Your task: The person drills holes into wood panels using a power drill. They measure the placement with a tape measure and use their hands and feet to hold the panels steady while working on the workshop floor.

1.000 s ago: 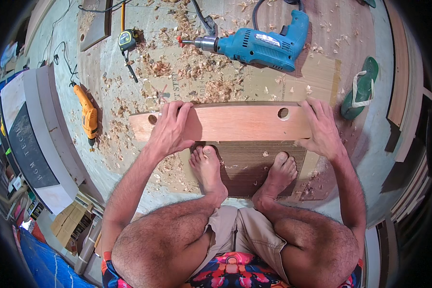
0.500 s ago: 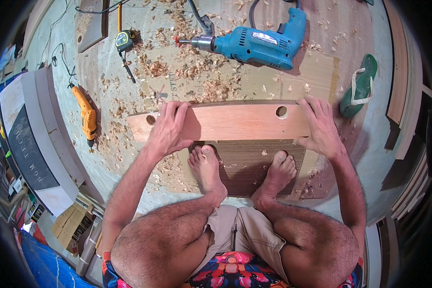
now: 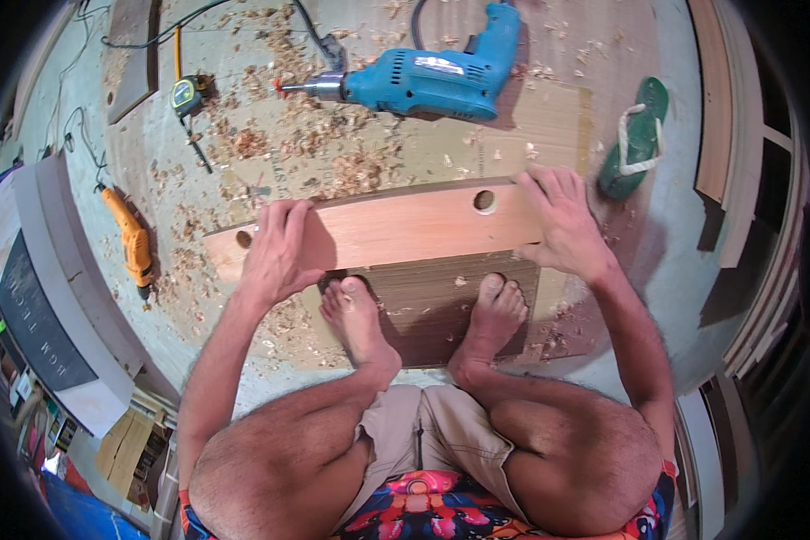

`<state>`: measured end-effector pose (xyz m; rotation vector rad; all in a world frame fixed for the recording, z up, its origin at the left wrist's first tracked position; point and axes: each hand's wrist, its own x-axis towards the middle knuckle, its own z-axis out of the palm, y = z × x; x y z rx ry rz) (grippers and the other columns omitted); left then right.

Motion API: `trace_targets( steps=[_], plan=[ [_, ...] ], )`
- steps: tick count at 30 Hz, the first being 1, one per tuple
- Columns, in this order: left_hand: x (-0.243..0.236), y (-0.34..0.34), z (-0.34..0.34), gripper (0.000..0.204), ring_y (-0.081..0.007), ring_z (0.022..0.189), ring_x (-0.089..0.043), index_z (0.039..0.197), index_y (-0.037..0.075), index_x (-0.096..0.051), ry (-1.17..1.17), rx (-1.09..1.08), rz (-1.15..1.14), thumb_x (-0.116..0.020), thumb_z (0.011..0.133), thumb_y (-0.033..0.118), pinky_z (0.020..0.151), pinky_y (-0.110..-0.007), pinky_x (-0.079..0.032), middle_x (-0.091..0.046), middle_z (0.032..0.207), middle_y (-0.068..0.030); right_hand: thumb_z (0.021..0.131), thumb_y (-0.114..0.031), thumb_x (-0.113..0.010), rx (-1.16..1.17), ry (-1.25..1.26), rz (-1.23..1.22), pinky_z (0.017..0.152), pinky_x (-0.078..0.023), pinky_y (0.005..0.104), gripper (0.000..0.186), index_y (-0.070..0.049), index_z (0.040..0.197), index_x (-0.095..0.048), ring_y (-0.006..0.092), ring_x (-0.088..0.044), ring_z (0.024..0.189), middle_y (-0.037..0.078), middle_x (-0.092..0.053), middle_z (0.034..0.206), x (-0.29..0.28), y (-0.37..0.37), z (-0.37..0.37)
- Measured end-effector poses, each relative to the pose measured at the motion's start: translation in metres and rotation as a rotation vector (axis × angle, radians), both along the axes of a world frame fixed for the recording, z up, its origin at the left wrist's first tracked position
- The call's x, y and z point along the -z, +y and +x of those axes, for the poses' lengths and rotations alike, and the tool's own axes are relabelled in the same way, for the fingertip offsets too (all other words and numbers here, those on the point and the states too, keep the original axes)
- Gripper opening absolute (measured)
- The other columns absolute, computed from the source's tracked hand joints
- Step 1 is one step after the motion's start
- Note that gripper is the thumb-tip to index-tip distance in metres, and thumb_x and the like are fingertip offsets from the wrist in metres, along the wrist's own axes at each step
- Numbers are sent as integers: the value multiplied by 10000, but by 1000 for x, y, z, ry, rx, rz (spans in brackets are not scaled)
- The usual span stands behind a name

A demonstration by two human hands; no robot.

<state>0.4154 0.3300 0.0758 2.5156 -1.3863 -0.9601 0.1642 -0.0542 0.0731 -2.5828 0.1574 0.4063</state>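
Note:
My left hand [image 3: 279, 252] is closed on the left part of a long pale wooden plank [image 3: 405, 220] with a round hole near each end, fingers over its far edge and thumb by the near edge. My right hand [image 3: 558, 220] grips the plank's right end in a similar way. Beneath and nearer lies a dark-grained board [image 3: 423, 324], with my bare feet on either side of its middle. A blue corded drill [image 3: 423, 81] with a red-tipped bit lies beyond the plank, on cardboard [image 3: 540, 135].
Wood shavings surround a tape measure [image 3: 187, 94] and an orange power tool [image 3: 133, 238] at left. A green flip-flop [image 3: 630, 153] lies at right. Boards are stacked along the right [image 3: 711, 108] and a curved grey-and-black piece [image 3: 45, 315] at left. Cables cross the top.
The whole view has shifted and turned slightly, so the scene sits further left and slants up to the right. Both my hands keep their hold on the plank.

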Motion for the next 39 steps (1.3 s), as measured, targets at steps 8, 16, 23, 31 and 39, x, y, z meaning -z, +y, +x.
trace_targets(
  steps=[8,16,23,31,39],
  plan=[
    [-4,0,0,1197,-456,1338,-485,1569,44,-419,-5,-21,2,-1047,556,157,1158,-537,-461,-493,1425,-211,579,-224,-952,-9,-19,-19,1228,-329,542,1043,-23,1495,-497,376,-458,1395,160,-498,1435,2,0,-1],
    [-5,-5,-1,1208,-449,1347,-486,1566,29,-416,-18,-3,42,-1054,553,186,1158,-531,-457,-485,1438,-216,574,-219,-945,-11,-29,-20,1228,-329,540,1037,-19,1491,-503,374,-469,1375,159,-505,1425,1,-2,-2],
    [-2,-5,-2,1210,-443,1327,-502,1560,32,-412,-19,-23,49,-1053,541,154,1147,-530,-465,-486,1432,-216,578,-244,-942,-15,-24,-31,1228,-330,535,1035,-12,1490,-511,371,-472,1371,157,-511,1422,1,-1,-3],
    [-3,-4,-2,1204,-444,1310,-508,1558,32,-414,-16,-22,51,-1040,534,129,1128,-531,-473,-486,1418,-215,586,-257,-947,-31,-47,-45,1236,-323,533,1041,0,1492,-503,368,-472,1372,153,-510,1412,3,-2,-4],
    [-4,-6,-2,1185,-455,1318,-501,1558,27,-421,4,-30,37,-1033,549,136,1137,-540,-469,-490,1420,-217,586,-266,-951,-29,-39,-57,1245,-316,544,1047,-3,1494,-502,371,-472,1374,151,-505,1422,5,-1,-6]
  ],
)
